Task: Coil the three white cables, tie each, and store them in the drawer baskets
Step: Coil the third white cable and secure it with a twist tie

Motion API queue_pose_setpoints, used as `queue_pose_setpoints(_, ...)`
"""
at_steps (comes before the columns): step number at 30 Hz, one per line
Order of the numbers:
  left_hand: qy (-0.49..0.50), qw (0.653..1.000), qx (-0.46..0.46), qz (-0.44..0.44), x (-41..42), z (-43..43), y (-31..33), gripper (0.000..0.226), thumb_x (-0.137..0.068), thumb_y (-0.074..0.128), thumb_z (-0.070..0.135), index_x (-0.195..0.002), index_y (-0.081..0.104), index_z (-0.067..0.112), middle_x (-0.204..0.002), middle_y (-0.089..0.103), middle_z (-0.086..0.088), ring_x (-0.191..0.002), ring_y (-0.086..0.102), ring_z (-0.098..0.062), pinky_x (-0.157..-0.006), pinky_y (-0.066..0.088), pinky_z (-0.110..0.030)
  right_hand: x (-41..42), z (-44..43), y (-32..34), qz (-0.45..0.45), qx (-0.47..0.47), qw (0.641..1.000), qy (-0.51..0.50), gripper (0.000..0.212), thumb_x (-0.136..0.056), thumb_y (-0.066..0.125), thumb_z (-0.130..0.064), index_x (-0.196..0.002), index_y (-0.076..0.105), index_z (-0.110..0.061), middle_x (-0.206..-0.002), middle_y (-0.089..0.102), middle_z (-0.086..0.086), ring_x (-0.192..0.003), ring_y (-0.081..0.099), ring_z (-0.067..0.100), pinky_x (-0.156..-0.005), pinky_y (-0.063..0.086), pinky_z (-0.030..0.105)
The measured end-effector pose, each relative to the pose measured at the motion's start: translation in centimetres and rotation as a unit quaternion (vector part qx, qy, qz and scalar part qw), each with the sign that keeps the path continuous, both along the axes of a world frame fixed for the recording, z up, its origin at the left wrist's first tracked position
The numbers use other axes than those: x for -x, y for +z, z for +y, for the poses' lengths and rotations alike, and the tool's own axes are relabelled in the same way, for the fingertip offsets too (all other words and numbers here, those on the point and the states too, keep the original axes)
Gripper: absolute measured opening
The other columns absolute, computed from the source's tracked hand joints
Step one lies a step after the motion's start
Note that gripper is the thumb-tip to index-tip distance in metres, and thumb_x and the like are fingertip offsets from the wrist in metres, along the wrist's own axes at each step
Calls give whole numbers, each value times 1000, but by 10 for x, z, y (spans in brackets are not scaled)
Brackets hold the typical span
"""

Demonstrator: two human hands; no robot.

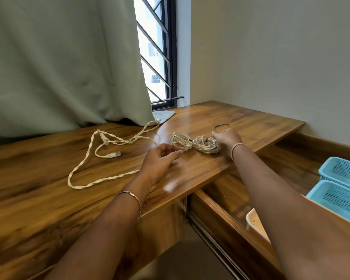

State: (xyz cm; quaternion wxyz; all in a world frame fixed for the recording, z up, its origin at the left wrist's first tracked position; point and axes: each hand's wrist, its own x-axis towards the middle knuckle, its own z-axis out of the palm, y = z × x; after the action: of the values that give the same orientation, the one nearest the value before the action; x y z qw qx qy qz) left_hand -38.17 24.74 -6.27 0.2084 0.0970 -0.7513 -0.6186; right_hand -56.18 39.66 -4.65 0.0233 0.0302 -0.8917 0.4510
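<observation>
Two tied coils, the left coil [180, 139] and right coil [207, 146], lay touching on the desk [49, 199], with the loose cable [113, 154] lying uncoiled to their left. The right hand [227, 137] pinched a dark tie [222, 125] beyond the right coil. The left hand [162, 160] lay curled beside the left coil; its grip could not be determined. Blue baskets [341, 178] sat in the open drawer [220, 211].

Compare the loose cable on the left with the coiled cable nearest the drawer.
The loose cable sprawls across the table in open loops; the coiled cable is wound into a tight bundle. The loose cable shows no tie; the coiled cable has a dark band on it. Both are white and lie on the wooden table.
</observation>
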Motion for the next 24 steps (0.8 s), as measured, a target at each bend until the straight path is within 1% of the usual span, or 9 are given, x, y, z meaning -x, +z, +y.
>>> queue_pose_setpoints(3,0,1000,1,-7,-2,1,2,13,-88,68,22,-100,70,18,-105,69,-3,-97,62,-14,-87,51,-32,-3,3,2,2,-17,1000,5,43,-93,57,-37,-59,39,-16,-61,43,1,-76,47,24,-56,33,31)
queue_pose_setpoints(5,-7,1000,-5,-10,-3,1,3,16,-91,64,24,-104,69,17,-108,69,-4,-105,62,-17,-88,51,-32,-10,4,7,16,-46,998,34,33,-94,56,-34,-67,50,-15,-70,51,3,-81,50,24,-65,37,30)
queue_pose_setpoints(7,-12,1000,-24,-4,-4,2,4,18,-93,60,24,-106,69,15,-112,69,-6,-110,60,-18,-85,51,-29,-18,4,15,36,-61,995,69,18,-94,56,-31,-94,66,-17,-90,61,2,-90,55,22,-78,42,29)
queue_pose_setpoints(8,-10,999,-31,0,-6,3,4,18,-94,59,23,-106,69,15,-113,68,-6,-111,59,-18,-87,52,-31,-25,3,21,52,-61,993,84,20,-94,56,-30,-106,67,-18,-98,64,0,-94,57,19,-83,44,29)
queue_pose_setpoints(10,-4,1000,-26,4,-9,4,4,17,-94,59,25,-103,70,17,-113,68,-3,-108,58,-14,-96,51,-40,-38,0,29,102,-29,988,116,28,-93,58,-28,-118,66,-19,-111,67,-3,-93,61,16,-88,48,29)
queue_pose_setpoints(13,3,1000,-19,-1,-16,5,3,22,-97,53,25,-107,70,16,-116,67,-2,-107,56,-12,-101,47,-44,-63,-14,36,191,11,961,199,30,-92,62,-24,-121,67,-20,-120,67,-1,-98,63,15,-91,54,35)
queue_pose_setpoints(18,-9,1000,-16,-4,-42,-3,3,26,-101,44,19,-91,68,22,-106,68,-2,-103,58,-17,-101,47,-44,-105,-47,35,233,-117,908,328,25,-91,63,-17,-115,70,-21,-113,70,-2,-93,62,8,-86,49,22)
queue_pose_setpoints(21,10,1000,-1,-1,-58,-21,3,24,-100,45,22,-92,68,20,-103,70,-4,-99,62,-21,-91,49,-39,-127,-68,28,219,-128,895,368,23,-92,63,-16,-112,71,-20,-109,72,1,-90,61,9,-85,49,24)
queue_pose_setpoints(24,35,999,1,5,-76,-41,6,23,-102,42,18,-101,64,10,-94,70,-4,-84,64,-15,-72,51,-27,-141,-87,21,220,-137,887,383,20,-92,64,-20,-110,73,-21,-106,73,-1,-91,62,9,-80,45,22)
